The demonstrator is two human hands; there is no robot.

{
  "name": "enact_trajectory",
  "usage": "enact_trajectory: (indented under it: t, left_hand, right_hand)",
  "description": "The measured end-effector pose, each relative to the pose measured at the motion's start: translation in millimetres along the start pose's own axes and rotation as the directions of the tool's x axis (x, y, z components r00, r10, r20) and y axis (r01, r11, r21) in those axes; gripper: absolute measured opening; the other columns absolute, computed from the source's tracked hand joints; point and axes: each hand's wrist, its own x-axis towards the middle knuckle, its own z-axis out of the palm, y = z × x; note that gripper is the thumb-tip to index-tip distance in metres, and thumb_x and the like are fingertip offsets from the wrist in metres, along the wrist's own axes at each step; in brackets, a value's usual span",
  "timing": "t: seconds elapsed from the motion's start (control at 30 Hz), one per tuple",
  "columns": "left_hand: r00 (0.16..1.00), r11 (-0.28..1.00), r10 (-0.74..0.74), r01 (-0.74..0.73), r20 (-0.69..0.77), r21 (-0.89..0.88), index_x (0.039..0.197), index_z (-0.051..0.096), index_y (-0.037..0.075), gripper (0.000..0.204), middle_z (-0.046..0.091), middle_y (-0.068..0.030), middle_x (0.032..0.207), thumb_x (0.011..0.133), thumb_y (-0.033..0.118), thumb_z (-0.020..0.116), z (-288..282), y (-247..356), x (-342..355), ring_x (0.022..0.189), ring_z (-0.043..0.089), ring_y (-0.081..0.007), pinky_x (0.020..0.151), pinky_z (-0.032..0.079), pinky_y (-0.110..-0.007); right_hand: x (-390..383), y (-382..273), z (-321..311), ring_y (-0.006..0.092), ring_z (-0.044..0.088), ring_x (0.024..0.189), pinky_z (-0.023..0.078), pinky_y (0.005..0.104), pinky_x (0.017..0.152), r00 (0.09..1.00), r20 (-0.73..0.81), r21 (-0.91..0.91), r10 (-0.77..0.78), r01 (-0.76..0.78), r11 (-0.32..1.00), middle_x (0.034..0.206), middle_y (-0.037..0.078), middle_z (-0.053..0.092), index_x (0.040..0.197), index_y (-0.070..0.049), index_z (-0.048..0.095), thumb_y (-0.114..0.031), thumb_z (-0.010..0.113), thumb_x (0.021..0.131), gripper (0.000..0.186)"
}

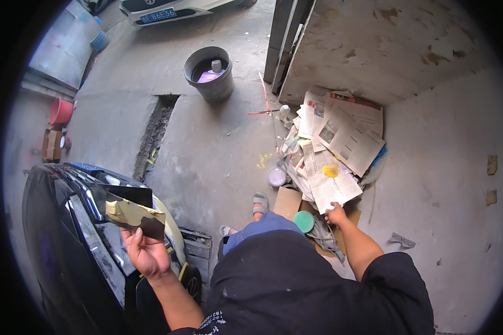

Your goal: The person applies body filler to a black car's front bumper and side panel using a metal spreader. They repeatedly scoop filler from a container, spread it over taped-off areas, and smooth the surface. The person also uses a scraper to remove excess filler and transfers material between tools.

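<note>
Raised over the car's side, my left hand grips a dark thin plate by its lower edge. Thick pale-yellow putty is smeared across the plate, and a second dark flat piece shows behind it. On the right, my right hand is closed at the near edge of a newspaper sheet atop a loose paper pile. A bright yellow blob lies on that sheet. Right beside this hand sits a round green disc, with a grey crumpled item next to it.
A black car stands close on my left. Ahead is a dark bucket near a floor trench. Cardboard and an open can lie by my feet. A worn wall bounds the right; a white car is beyond.
</note>
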Motion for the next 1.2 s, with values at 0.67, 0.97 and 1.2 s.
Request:
enact_trajectory:
  t: [0.67, 0.97, 1.2]
  left_hand:
    - [0.820, 0.839, 0.531, -0.473, -0.215, 0.269, 0.129, 0.044, 0.003, 0.049, 0.052, -0.0132, 0.128, 0.081, -0.004, 0.042, -66.3, 153.0, -105.0, 0.119, 0.050, -0.0272, 0.103, 0.039, -0.045]
    - [0.808, 0.821, 0.564, -0.524, -0.172, 0.229, 0.134, 0.040, 0.002, 0.053, 0.047, -0.0143, 0.134, 0.082, -0.007, 0.040, -112.3, 180.5, -115.3, 0.124, 0.046, -0.0279, 0.107, 0.036, -0.044]
    - [0.797, 0.809, 0.583, -0.550, -0.161, 0.209, 0.134, 0.040, 0.002, 0.053, 0.048, -0.0133, 0.133, 0.082, -0.005, 0.041, -142.5, 191.2, -86.6, 0.124, 0.046, -0.0271, 0.106, 0.036, -0.043]
  right_hand:
    - [5.7, -102.6, 75.8, 0.0112, 0.049, 0.049, 0.040, 0.0258, 0.045, 0.891, 0.431, -0.176, -0.139, 0.235, 0.956, 0.071, 0.005, 0.058, 0.121, -0.003, 0.051, -0.013, 0.056, 0.090, 0.033]
    - [46.6, -104.8, 116.6, 0.0106, 0.049, 0.055, 0.039, 0.0254, 0.046, 0.867, 0.252, -0.279, -0.429, 0.490, 0.826, 0.070, 0.002, 0.051, 0.129, -0.008, 0.046, -0.008, 0.051, 0.087, 0.042]
    - [6.3, -171.9, 135.5, 0.0150, 0.055, 0.066, 0.046, 0.0284, 0.052, 0.906, 0.324, -0.221, -0.271, 0.351, 0.910, 0.088, 0.008, 0.056, 0.133, -0.007, 0.042, -0.004, 0.054, 0.082, 0.052]
